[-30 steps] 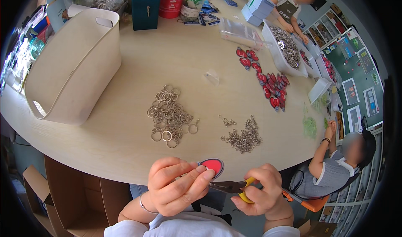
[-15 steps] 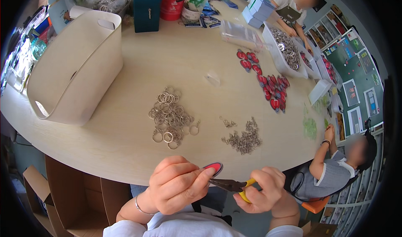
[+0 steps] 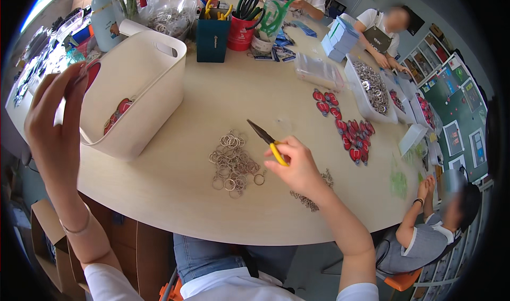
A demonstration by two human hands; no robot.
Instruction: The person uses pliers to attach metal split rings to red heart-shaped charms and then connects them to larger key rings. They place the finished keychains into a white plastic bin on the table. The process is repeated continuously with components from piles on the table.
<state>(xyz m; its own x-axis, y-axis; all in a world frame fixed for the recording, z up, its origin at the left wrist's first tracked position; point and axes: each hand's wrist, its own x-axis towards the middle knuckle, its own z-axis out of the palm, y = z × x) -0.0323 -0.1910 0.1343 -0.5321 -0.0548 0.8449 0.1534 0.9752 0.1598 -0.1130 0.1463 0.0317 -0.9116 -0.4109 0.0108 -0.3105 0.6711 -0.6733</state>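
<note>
My left hand (image 3: 53, 120) is raised over the left rim of the cream basket (image 3: 159, 99), its fingers closed on a red keychain charm (image 3: 92, 77). Several more red charms (image 3: 118, 115) lie inside that basket. In my right hand (image 3: 298, 165) I hold needle-nose pliers with yellow handles (image 3: 268, 141), dark jaws pointing up and left above the table. Left of that hand is a pile of metal split rings (image 3: 231, 163). A heap of small chain pieces (image 3: 305, 201) lies partly hidden under my right wrist.
Loose red charms (image 3: 356, 136) lie at the right of the table (image 3: 212, 216). Behind them stand a white tub of metal rings (image 3: 374, 88) and clear bags (image 3: 319, 72). A teal box (image 3: 211, 40) and red cup (image 3: 240, 34) hold tools. Co-workers sit at the far and right sides.
My left hand has swung up and left from the front edge to the basket with the charm. My right hand has moved forward and left over the table with the pliers.
</note>
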